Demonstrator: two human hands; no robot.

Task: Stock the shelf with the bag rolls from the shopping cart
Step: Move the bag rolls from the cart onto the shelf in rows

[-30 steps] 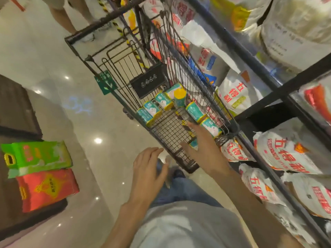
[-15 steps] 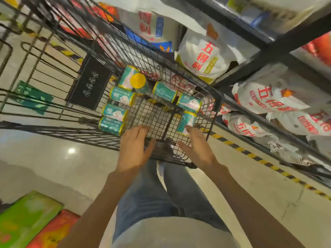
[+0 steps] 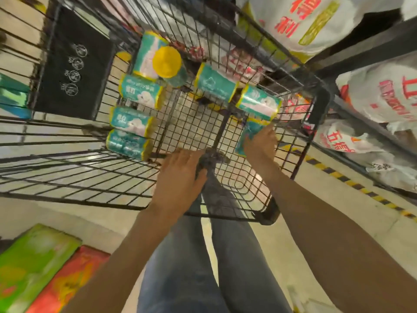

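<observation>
Down in the wire shopping cart lie the bag rolls, teal-wrapped cylinders with yellow ends, all resting on the mesh floor of the basket. The nearest roll sits by the cart's right wall, and the right hand lies on top of it with fingers bent over its wrapper, gripping it; the lower part of that roll is hidden under the hand. Just beyond it another roll lies crosswise, and a further one lies beside that toward the middle. Along the left side three rolls are lined up one behind another, with a seventh farther back and a roll standing on end, its round yellow cap facing up, touching it. The left hand hovers above the near part of the basket with fingers relaxed and slightly spread, holding nothing. A black placard with white symbols hangs on the cart's folding seat panel. To the right stands a dark metal shelf loaded with large white sacks printed in red characters. A yellow-and-black striped line runs along the pale floor beside it. At lower left lie a green package and a red one, touching each other. The person's blue jeans fill the lower middle.
</observation>
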